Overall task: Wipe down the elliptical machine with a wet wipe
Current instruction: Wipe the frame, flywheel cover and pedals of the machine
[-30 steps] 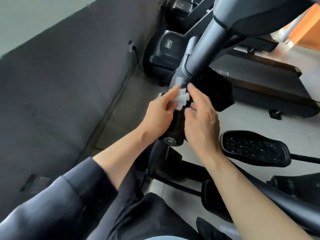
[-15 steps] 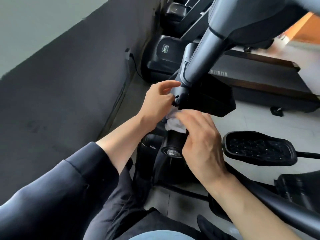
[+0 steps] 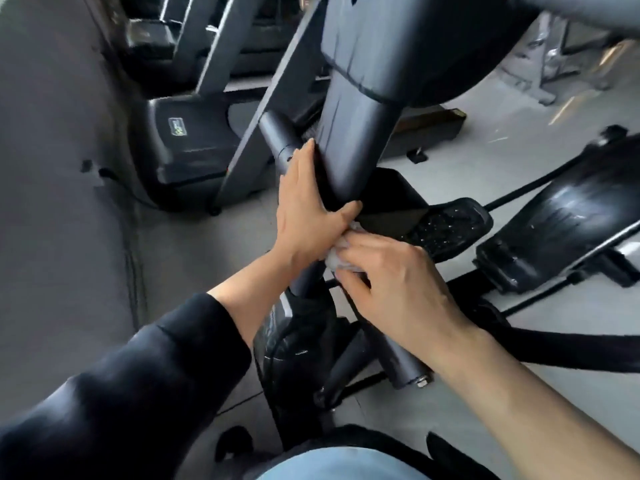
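The large dark grey elliptical machine [image 3: 349,140] fills the middle of the view, its thick matte metal column slanting down from the upper right toward the person's lap. Behind it on the left stands a second black exercise machine with a small logo badge [image 3: 180,143], set against the grey wall. To the right, above the pale grey floor [image 3: 485,140], a black studded foot pedal [image 3: 446,226] sits beside the column's lower end, and a longer glossy black pedal [image 3: 568,216] lies well beyond it.

The left hand [image 3: 304,213], its forearm emerging from a pushed-up black sleeve [image 3: 138,375], lies flat along the column with fingers straight and thumb spread across the front (it braces rather than grasps). The right hand [image 3: 391,282] is just below, fingers curled over a crumpled white wet wipe [image 3: 341,259] and pressing it against the column where a black housing meets it. The wipe is mostly hidden beneath the fingers, so its exact contact point looks uncertain.
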